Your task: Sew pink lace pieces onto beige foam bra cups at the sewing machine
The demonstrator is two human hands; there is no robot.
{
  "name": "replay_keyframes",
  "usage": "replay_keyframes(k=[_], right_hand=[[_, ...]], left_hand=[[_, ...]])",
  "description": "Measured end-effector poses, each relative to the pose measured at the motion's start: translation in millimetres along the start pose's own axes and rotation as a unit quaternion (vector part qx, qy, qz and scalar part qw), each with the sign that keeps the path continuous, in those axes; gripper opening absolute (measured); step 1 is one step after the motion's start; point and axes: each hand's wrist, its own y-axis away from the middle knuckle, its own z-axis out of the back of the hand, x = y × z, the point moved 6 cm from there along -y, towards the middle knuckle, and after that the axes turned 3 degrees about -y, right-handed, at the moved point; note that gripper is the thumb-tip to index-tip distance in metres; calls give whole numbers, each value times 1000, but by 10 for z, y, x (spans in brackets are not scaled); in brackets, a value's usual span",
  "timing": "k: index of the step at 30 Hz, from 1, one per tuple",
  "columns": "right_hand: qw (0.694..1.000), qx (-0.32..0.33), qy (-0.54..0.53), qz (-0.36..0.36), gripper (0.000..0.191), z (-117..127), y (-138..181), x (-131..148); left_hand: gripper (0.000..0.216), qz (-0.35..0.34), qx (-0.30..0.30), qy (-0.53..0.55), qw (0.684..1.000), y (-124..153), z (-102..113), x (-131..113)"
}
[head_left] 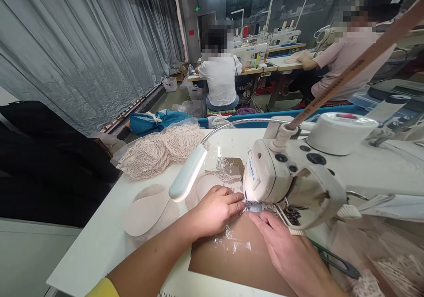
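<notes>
On our left, pale pads [145, 215] lie on the table [96, 253], stacked lace cups [149, 153] behind them. Then the lamp [187, 173], and here's our left hand [218, 209], fingers close together, laid over the lace-edged cup [213, 181] right beside the sewing machine [263, 169]. Our right hand [281, 242] comes next, index finger extended near the needle area; whether either hand's fingers pinch anything, we cannot tell. Farther right stands a thread cone [342, 133].

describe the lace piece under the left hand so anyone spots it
Start at the nearest sewing machine, white and marked JUKI in blue. The pale lace piece sits just left of it, partly under the left hand, unlike the stacked lace farther back.
</notes>
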Motion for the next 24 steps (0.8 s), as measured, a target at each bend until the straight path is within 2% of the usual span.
replay_keyframes(k=[5, 10, 18, 21, 24], right_hand=[[999, 28, -9, -19, 52, -133, 65, -36], [999, 29, -23, -33, 51, -221, 111, -64], [1000, 16, -5, 18, 46, -53, 35, -28], [1000, 5, -7, 14, 45, -17, 27, -36], [1000, -9, -8, 0, 44, -14, 40, -52]], left_hand=[[37, 0, -2, 1, 1000, -3, -3, 4], [37, 5, -2, 5, 1000, -7, -2, 7], [32, 11, 6, -9, 1000, -12, 20, -3], [34, 46, 15, -30, 998, 8, 119, 0], [36, 104, 48, -39, 993, 51, 224, 17]])
